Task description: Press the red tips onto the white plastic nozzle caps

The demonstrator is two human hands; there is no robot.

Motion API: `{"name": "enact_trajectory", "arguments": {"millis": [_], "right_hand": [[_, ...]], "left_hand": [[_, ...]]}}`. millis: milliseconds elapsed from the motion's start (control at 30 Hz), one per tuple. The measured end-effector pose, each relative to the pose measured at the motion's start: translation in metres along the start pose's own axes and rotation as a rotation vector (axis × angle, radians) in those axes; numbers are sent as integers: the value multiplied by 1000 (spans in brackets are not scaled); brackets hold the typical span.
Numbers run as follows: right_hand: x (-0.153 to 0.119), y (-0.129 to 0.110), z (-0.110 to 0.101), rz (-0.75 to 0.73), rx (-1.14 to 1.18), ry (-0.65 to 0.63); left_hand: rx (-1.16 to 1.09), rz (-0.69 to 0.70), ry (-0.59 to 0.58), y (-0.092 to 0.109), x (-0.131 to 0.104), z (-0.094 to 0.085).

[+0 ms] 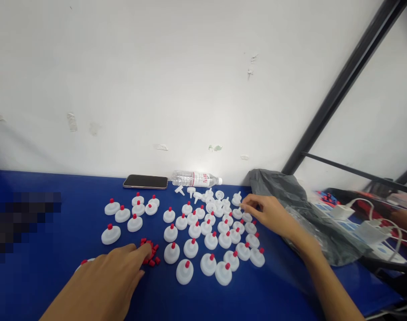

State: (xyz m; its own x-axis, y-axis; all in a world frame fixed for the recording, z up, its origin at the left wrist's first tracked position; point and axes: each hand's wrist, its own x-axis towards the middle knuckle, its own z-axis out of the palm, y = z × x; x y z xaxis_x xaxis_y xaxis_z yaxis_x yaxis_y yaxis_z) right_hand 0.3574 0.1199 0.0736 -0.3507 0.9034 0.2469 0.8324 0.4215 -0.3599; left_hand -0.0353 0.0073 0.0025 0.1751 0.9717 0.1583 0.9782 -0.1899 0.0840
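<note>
My left hand (116, 272) reaches over a small pile of red tip caps (152, 255). Its index finger touches the pile and the thumb is apart from it; the other fingers are mostly hidden. At the back right of the white pieces, my right hand (265, 211) has thumb and index finger pinched at the edge of a white nozzle cap (237, 199) without a red tip. Many round white nozzle caps with red tips (210, 240) stand between the hands. A smaller group of tipped caps (122, 215) stands beyond my left hand. Untipped white caps (218, 207) lie heaped at the back.
A phone (145, 181) and a clear plastic bottle (197, 179) lie along the wall. A grey plastic bag (277, 191) slumps at the right, beside a power strip (360, 232) with chargers and white cables. Part of another person's hand (406, 220) shows at the far right.
</note>
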Motion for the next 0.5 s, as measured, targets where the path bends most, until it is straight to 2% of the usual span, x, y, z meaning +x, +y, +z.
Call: {"name": "enact_trajectory", "arguments": {"millis": [67,167,333,400,500], "right_hand": [[3,8,3,20,-49,71],[5,16,12,14,-92,105],[4,15,23,-29,-78,95],[4,12,22,-44,-45,131],[3,5,16,-47,23,228]], "left_hand": [[12,-28,-79,5,2,-4],[6,-51,-166,7,4,-4],[-23,-15,-68,3,3,10],[-3,-28,-111,5,3,7],[29,-79,-156,11,6,-9]]}}
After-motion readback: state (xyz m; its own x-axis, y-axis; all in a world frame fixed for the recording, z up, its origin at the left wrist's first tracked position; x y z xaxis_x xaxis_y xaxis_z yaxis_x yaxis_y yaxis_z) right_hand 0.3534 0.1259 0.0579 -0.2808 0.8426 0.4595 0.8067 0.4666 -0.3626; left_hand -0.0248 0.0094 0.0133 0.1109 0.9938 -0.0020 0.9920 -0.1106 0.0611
